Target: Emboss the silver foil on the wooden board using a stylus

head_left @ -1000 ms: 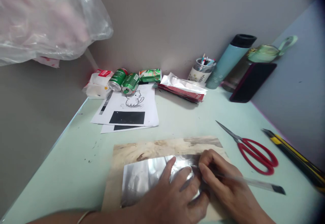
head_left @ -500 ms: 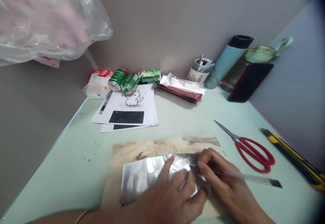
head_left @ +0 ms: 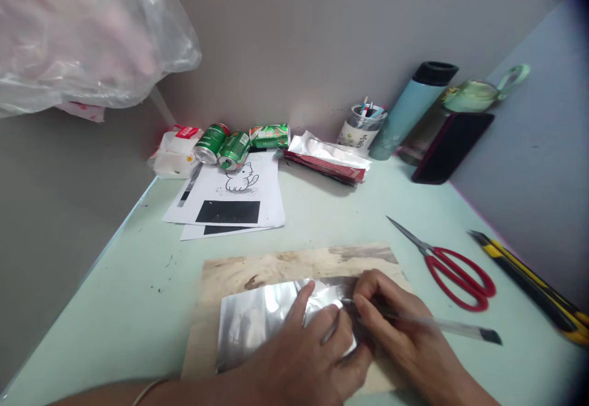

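A shiny silver metal sheet point(head_left: 243, 326), thin and slightly wavy, lies on a wooden board point(head_left: 294, 260) at the near side of the table. My left hand point(head_left: 308, 351) presses on the sheet with its fingers apart, some of them bent. To its right, my right hand point(head_left: 405, 332) is closed around a pen point(head_left: 460, 327) with a clear barrel and a black end. The barrel slants out to the right past the hand. Its tip, near the sheet's right part, is hidden by my fingers.
Red-handled scissors point(head_left: 455, 274) and a yellow-black utility knife point(head_left: 529, 286) lie at the right. Farther back are paper sheets point(head_left: 271, 200) with a cat drawing, green cans point(head_left: 234, 150), red-and-silver packets point(head_left: 326, 160), a pen cup point(head_left: 359, 133), a blue bottle point(head_left: 409, 111) and a phone point(head_left: 453, 148).
My right hand has shifted slightly left, and the pen's black end has swung a little left and down. My left hand keeps its place on the metal sheet.
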Demonstrator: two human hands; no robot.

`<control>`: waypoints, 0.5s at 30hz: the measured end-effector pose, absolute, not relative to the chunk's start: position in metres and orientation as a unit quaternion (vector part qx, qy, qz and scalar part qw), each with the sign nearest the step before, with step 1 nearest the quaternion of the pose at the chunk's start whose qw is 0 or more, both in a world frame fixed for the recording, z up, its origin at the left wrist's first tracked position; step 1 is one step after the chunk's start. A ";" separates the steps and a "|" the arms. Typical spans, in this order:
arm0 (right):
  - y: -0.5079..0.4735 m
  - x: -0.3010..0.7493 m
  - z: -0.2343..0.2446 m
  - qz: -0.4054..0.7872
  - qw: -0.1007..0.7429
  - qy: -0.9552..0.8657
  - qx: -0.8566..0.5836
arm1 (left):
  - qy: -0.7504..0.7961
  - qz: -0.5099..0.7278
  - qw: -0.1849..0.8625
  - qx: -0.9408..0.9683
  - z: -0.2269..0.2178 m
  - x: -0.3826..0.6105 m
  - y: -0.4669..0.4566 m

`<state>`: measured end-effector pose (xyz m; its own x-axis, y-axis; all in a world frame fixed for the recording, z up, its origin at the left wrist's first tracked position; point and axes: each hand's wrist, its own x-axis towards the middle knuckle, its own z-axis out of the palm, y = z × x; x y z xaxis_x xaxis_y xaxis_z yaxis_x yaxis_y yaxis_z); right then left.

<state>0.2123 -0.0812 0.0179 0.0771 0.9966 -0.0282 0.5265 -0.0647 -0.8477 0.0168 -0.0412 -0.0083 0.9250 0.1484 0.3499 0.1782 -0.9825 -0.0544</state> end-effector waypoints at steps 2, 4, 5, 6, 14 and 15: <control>-0.082 0.213 0.017 0.336 0.345 -0.593 -0.645 | -0.079 -0.160 0.034 -0.983 -0.006 0.017 -0.041; -0.082 0.213 0.017 0.332 0.343 -0.596 -0.646 | -0.076 -0.139 0.029 -0.987 -0.003 0.015 -0.041; -0.083 0.214 0.017 0.330 0.342 -0.597 -0.646 | -0.075 -0.131 0.029 -0.988 -0.002 0.015 -0.041; -0.083 0.214 0.017 0.330 0.342 -0.598 -0.646 | -0.074 -0.127 0.030 -0.989 0.000 0.013 -0.041; -0.084 0.214 0.017 0.338 0.339 -0.606 -0.635 | -0.115 -0.112 -0.010 -0.987 0.002 0.005 -0.046; -0.084 0.214 0.017 0.340 0.340 -0.606 -0.633 | -0.128 -0.108 -0.019 -0.986 0.002 0.004 -0.047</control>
